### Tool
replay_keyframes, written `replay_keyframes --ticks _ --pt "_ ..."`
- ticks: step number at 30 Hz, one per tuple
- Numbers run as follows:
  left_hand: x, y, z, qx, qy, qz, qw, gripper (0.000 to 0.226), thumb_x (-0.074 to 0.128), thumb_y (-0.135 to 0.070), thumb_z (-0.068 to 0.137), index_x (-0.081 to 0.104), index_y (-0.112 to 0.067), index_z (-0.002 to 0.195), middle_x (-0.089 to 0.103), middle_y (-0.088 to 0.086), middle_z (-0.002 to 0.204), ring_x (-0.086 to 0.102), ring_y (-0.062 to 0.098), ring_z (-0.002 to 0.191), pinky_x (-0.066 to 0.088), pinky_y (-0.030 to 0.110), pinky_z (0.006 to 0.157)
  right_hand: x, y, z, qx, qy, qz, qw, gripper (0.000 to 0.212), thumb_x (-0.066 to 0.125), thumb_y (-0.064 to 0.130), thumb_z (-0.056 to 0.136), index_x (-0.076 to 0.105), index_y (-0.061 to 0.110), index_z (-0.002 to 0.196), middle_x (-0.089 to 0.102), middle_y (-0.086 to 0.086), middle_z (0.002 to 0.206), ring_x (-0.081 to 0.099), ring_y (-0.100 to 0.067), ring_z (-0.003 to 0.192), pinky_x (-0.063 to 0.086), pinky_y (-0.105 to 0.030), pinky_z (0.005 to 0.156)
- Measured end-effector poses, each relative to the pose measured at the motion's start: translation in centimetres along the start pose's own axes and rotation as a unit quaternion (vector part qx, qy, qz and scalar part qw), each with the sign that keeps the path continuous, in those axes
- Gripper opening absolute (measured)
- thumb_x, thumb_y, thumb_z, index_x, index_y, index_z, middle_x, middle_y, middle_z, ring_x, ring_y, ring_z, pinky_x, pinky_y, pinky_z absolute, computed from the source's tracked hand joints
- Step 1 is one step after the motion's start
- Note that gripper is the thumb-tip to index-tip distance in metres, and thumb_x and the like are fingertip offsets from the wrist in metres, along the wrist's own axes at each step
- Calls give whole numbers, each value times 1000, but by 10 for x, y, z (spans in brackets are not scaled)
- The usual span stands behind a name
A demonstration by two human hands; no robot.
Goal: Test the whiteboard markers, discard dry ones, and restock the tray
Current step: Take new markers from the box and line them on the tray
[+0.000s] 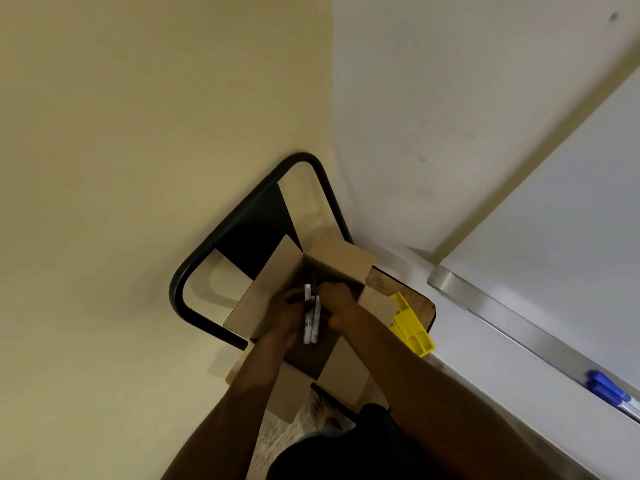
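An open cardboard box (273, 289) stands on a chair below me, its flaps spread outward. My left hand (285, 315) grips a small bundle of white-barrelled markers (311, 318) over the box opening. My right hand (337, 301) reaches into the box beside the bundle with its fingers curled down; what it touches is hidden. The whiteboard (554, 237) hangs on the wall to the right, and its metal tray (512, 323) carries blue-capped markers (607, 389) at the lower right.
The chair has a black tubular frame (242, 216) and a wooden seat (420, 303). A yellow plastic organiser (410, 325) lies on the seat right of the box. The cream wall fills the left; my feet and patterned floor show below the box.
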State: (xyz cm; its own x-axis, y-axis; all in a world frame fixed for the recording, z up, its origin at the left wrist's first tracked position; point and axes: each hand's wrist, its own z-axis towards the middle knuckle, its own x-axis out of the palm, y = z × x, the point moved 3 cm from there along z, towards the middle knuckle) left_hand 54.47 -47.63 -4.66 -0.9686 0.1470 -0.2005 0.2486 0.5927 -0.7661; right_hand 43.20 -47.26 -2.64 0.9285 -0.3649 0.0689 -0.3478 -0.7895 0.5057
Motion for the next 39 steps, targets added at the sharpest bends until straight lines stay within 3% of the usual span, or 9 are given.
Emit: replay_keyframes --ticks 2,4,9,14,24,30,33,36,39 --pt "-9 -4 -7 -18 1 -73 997 22 66 -5 95 73 -10 115 73 17 112 70 25 88 58 26 65 -3 3 -5 -30 15 -18 999 13 55 1 99 66 1 93 62 -16 93 61 -28 85 55 -39 77" --pt "-14 -7 -17 -45 23 -123 991 26 66 -4 94 70 -3 119 74 17 102 71 23 77 59 25 59 -5 5 -10 -69 36 -28 997 14 56 -2 99 66 -4 108 63 -17 97 60 -25 80 53 -38 75" --pt "-14 -22 -42 -34 62 -162 984 31 67 -3 92 69 -5 123 73 19 114 71 25 85 60 28 65 -20 8 -27 -109 67 -18 992 32 58 0 98 63 4 129 68 -18 118 65 -34 106 54 -49 101" --pt "-14 -44 -62 12 63 -128 990 33 68 -3 91 71 -13 122 75 12 111 71 23 87 57 34 76 -36 14 -48 -145 73 -22 986 27 61 2 98 68 6 123 73 -11 99 69 -25 87 59 -36 78" --pt "8 -51 -97 30 167 -113 979 33 64 -6 94 67 -16 126 74 9 115 72 18 87 59 24 58 -84 9 -96 -150 152 80 974 28 56 6 100 63 3 127 71 -15 109 71 -26 94 60 -39 85" --pt "51 -44 -105 5 268 -94 959 36 56 -4 98 65 -19 129 75 11 114 73 26 95 61 37 71 -137 -10 -118 -162 105 146 970 23 53 7 102 68 7 119 73 -14 104 70 -27 92 57 -42 90" --pt "78 -47 -118 33 302 -67 950 40 59 1 95 66 -21 128 77 7 110 75 24 92 61 36 69 -164 -20 -133 -190 69 147 968 21 55 5 101 70 7 116 75 -11 98 71 -24 87 62 -36 82" --pt "104 -49 -137 68 311 -45 947 43 64 5 92 67 -25 123 77 4 110 76 23 92 61 31 64 -189 -32 -147 -232 10 120 965 18 62 1 96 73 9 108 77 -8 90 74 -18 77 60 -28 68" --pt "129 -49 -154 99 296 -18 950 44 69 5 89 68 -25 122 77 0 109 76 22 93 62 34 66 -215 -43 -157 -269 -39 101 957 19 66 3 94 72 6 112 78 -14 96 75 -23 83 61 -31 72"
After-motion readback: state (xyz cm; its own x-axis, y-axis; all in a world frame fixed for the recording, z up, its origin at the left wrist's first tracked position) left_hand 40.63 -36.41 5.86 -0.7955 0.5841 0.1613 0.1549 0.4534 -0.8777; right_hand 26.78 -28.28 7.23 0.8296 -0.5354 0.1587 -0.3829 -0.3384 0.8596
